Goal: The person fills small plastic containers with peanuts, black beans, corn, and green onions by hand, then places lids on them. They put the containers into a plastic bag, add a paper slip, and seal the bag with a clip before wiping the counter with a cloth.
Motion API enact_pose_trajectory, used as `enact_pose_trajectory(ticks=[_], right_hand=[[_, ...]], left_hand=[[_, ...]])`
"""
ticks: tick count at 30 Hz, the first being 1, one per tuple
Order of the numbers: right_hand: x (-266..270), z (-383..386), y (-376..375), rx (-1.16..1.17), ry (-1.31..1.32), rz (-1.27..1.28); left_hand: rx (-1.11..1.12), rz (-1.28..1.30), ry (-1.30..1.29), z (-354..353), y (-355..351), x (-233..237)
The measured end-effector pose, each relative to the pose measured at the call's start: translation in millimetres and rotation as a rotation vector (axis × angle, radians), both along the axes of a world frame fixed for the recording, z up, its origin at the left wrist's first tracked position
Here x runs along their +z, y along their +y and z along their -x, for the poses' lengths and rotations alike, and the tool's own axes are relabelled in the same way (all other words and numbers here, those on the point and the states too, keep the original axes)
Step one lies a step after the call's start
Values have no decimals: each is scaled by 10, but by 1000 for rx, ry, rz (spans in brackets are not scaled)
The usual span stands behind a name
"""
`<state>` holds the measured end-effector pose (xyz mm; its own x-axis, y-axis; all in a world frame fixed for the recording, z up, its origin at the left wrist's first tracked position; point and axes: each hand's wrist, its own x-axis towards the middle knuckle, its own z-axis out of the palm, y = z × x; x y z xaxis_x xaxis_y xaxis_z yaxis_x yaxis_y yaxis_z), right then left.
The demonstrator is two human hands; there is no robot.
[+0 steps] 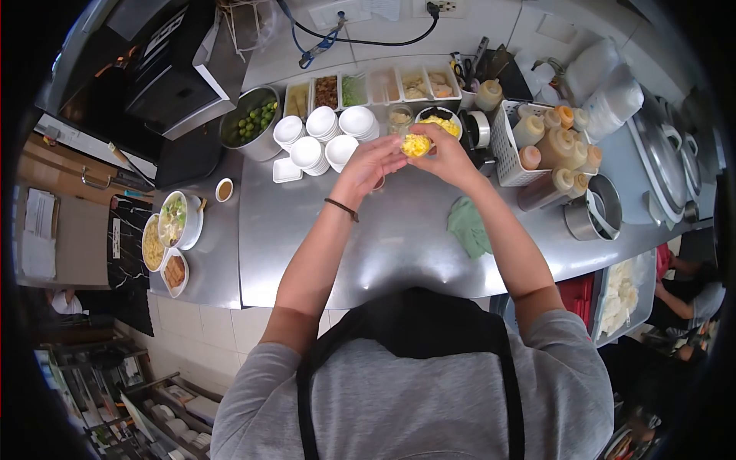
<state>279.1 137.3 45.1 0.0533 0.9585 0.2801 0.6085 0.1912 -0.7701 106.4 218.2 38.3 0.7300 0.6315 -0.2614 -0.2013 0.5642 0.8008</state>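
**Small cup of yellow food in my right hand**

With my right hand (451, 156) I pinch the small cup (415, 146) between thumb and fingers; yellow food fills its top. My left hand (373, 163) is open, with its fingers stretched toward the cup. Its fingertips are very close to it, but I cannot tell if they touch. A dark band (343, 209) is on my left wrist.

The cup is in the air above the steel counter (330, 245), just beside a bowl (461, 123) which has yellow food and something black inside. A small jar (399, 115) is right behind the cup.

To the left of my hands stand several stacks of white dishes (322, 123), and farther left is a pot (263, 150) with round green fruits. Behind the stacks there is a row of food trays (326, 92).

On the right side a green cloth (469, 228) lies crumpled near my right forearm. Beyond it, a white basket (507, 156) holds squeeze bottles (556, 146). Well apart, at the left, three dishes of food (172, 220) sit together near a small sauce cup (224, 190).
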Motion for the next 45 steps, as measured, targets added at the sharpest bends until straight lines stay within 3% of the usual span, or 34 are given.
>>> enact_pose_trajectory(ticks=[1,8,11,13,17,19,24,27,31,32,33,36,39,40,41,43,45], right_hand=[[-27,3,10,-3,-32,-41],[51,100,2,4,71,-88],[-56,103,27,9,282,7],[-77,105,68,-11,526,219],[-276,201,135,-96,469,226],[-296,300,147,-62,583,135],[-392,447,207,-175,416,176],[-267,357,185,-24,350,251],[29,-423,396,-188,120,-29],[210,-721,484,-300,-264,-11],[326,-1039,474,-407,-165,-70],[514,-2078,740,-720,-338,-111],[499,-2992,880,-709,-311,-72],[432,-3198,942,-764,-449,-48],[363,-3348,998,-816,-588,-23],[280,-3459,1064,-789,-573,13],[202,-3469,1152,-788,-576,57]], left_hand=[[-5,-137,85,-9,-14,32],[83,-274,154,-55,-19,33],[110,-318,159,-38,-37,17],[130,-369,184,-20,-45,-14],[140,-443,206,31,-96,-53],[155,-452,272,81,-129,-44],[184,-362,297,238,-114,-155],[117,-321,352,464,-67,-200],[-14,-370,619,1074,135,-498],[-29,-390,680,1227,141,-546],[-31,-387,735,1363,152,-618],[-25,-391,831,1607,175,-817],[39,-411,865,1638,137,-844],[94,-423,859,1626,127,-826],[94,-425,856,1606,123,-808],[211,-512,918,1543,136,-756],[191,-526,933,1493,155,-664]])
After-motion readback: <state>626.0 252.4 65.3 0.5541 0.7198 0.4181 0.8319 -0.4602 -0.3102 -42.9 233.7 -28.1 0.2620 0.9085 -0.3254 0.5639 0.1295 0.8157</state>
